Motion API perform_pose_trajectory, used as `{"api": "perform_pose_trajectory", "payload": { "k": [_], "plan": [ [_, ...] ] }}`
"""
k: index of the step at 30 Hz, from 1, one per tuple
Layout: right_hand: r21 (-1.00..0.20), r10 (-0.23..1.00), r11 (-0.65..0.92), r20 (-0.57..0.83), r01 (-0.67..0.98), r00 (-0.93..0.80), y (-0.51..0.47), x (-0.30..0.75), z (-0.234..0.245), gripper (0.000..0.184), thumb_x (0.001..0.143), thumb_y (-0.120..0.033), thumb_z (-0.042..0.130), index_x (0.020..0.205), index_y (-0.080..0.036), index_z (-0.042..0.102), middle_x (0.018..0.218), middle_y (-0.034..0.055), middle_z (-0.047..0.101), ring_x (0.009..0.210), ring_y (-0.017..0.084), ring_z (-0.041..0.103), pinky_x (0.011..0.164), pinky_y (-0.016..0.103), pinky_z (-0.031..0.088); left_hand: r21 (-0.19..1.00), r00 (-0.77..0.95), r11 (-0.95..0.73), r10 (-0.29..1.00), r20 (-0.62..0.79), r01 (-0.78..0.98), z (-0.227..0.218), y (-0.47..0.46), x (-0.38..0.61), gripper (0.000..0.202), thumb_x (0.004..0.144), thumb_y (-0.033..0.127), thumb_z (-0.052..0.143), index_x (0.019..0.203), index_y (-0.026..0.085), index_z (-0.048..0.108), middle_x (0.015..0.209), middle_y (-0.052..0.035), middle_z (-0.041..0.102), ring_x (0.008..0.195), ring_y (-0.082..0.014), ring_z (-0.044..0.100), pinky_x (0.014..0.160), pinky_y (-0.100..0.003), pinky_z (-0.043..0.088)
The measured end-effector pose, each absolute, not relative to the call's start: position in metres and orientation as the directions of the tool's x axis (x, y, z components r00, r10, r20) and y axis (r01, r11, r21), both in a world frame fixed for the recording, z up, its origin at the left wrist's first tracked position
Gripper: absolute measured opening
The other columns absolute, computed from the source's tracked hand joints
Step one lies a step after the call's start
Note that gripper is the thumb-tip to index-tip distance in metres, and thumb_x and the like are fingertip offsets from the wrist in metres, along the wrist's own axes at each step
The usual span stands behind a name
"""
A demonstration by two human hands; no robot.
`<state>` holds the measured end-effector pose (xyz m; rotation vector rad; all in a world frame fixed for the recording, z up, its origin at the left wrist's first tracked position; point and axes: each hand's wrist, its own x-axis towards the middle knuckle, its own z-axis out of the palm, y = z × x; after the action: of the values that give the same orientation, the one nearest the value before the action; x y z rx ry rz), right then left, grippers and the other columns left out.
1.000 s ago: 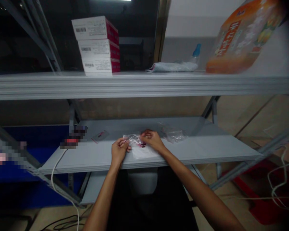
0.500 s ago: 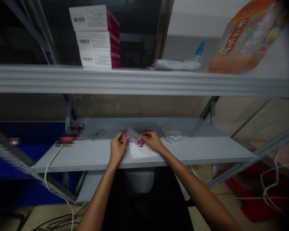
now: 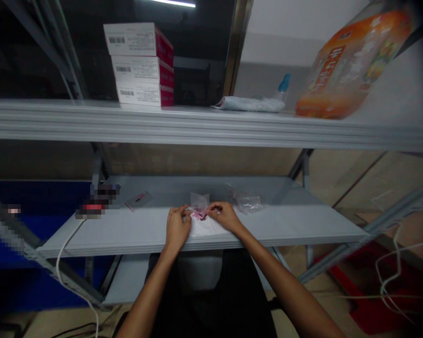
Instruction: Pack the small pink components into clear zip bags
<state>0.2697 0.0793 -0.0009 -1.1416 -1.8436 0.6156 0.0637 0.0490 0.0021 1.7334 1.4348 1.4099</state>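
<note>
My left hand (image 3: 178, 228) and my right hand (image 3: 224, 217) meet over a small transparent plastic bag (image 3: 199, 202), pinching its lower edge between their fingers. The bag stands up from the fingertips, and a pink item (image 3: 199, 215) sits at its base, partly hidden by my fingers. Under both hands lies a white sheet (image 3: 206, 229) on the grey metal shelf (image 3: 268, 220). To the right of my right hand rests a second, crumpled plastic bag (image 3: 247, 202).
A small pink-marked packet (image 3: 138, 200) and a blurred object (image 3: 97, 206) lie on the left of the shelf, with a white cable (image 3: 65, 256) hanging off its edge. Above are stacked white-and-red boxes (image 3: 139, 63), a wrapped bottle (image 3: 250, 103) and an orange bag (image 3: 352, 65).
The small bag has gone from lying tilted between my hands to standing more upright above them. My hands have drawn closer together around the pink item.
</note>
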Motion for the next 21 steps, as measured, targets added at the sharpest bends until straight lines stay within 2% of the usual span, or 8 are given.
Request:
{"api": "perform_pose_trajectory", "payload": {
  "k": [6,10,13,17,19,21],
  "plan": [
    [-0.78,0.878,0.478,0.429,0.404,-0.212,0.083,0.27,-0.005,0.018,0.08,-0.031,0.067,0.075,-0.015,0.075,0.072,0.0049,0.073,0.065,0.015,0.059,0.062,0.023,0.041,0.803,-0.047,-0.35,0.905,0.422,0.482,0.002,0.05,0.066,0.033,0.079,0.009,0.057,0.11,0.014,0.068,0.099,-0.0102,0.075,0.099,-0.022,0.066,0.098,-0.04,0.047],
    [-0.812,0.896,0.44,0.421,0.383,-0.138,0.086,0.271,-0.007,0.022,0.078,-0.036,0.068,0.076,-0.015,0.074,0.068,0.0043,0.07,0.061,0.015,0.057,0.058,0.023,0.04,0.736,-0.028,-0.371,0.884,0.467,0.567,0.011,0.049,0.06,0.034,0.079,0.009,0.056,0.111,0.015,0.066,0.104,-0.0095,0.073,0.104,-0.0225,0.063,0.096,-0.039,0.049],
    [-0.871,0.918,0.382,0.395,0.309,-0.02,0.086,0.283,-0.007,0.027,0.074,-0.041,0.07,0.077,-0.014,0.072,0.07,0.0059,0.07,0.062,0.016,0.059,0.058,0.025,0.042,0.582,-0.041,-0.349,0.833,0.551,0.734,0.019,0.051,0.036,0.033,0.082,0.014,0.053,0.112,0.015,0.066,0.111,-0.0106,0.07,0.112,-0.0261,0.058,0.099,-0.043,0.046],
    [-0.936,0.929,0.312,0.336,0.162,0.154,0.081,0.314,-0.007,0.037,0.069,-0.047,0.074,0.086,-0.015,0.064,0.072,0.0075,0.072,0.063,0.018,0.063,0.059,0.026,0.045,0.284,-0.023,-0.187,0.797,0.604,0.94,0.023,0.057,-0.012,0.041,0.084,0.017,0.051,0.122,0.008,0.061,0.127,-0.0183,0.062,0.129,-0.0332,0.045,0.107,-0.047,0.036],
    [-0.95,0.922,0.256,0.295,0.179,0.251,0.076,0.331,-0.008,0.045,0.068,-0.05,0.073,0.092,-0.015,0.059,0.064,0.0048,0.07,0.053,0.017,0.06,0.052,0.025,0.042,0.2,-0.043,-0.086,0.826,0.562,0.976,0.022,0.058,-0.031,0.04,0.086,0.019,0.049,0.122,0.008,0.061,0.127,-0.0205,0.061,0.122,-0.0341,0.052,0.101,-0.045,0.041],
    [-0.944,0.892,0.193,0.283,0.269,0.354,0.07,0.343,-0.01,0.045,0.07,-0.052,0.071,0.092,-0.016,0.056,0.053,0.0009,0.064,0.044,0.016,0.053,0.046,0.024,0.036,0.151,-0.074,-0.002,0.865,0.496,0.989,0.021,0.056,-0.042,0.037,0.089,0.023,0.046,0.118,0.01,0.065,0.113,-0.0205,0.067,0.104,-0.0332,0.062,0.089,-0.043,0.046]
  ]
}}
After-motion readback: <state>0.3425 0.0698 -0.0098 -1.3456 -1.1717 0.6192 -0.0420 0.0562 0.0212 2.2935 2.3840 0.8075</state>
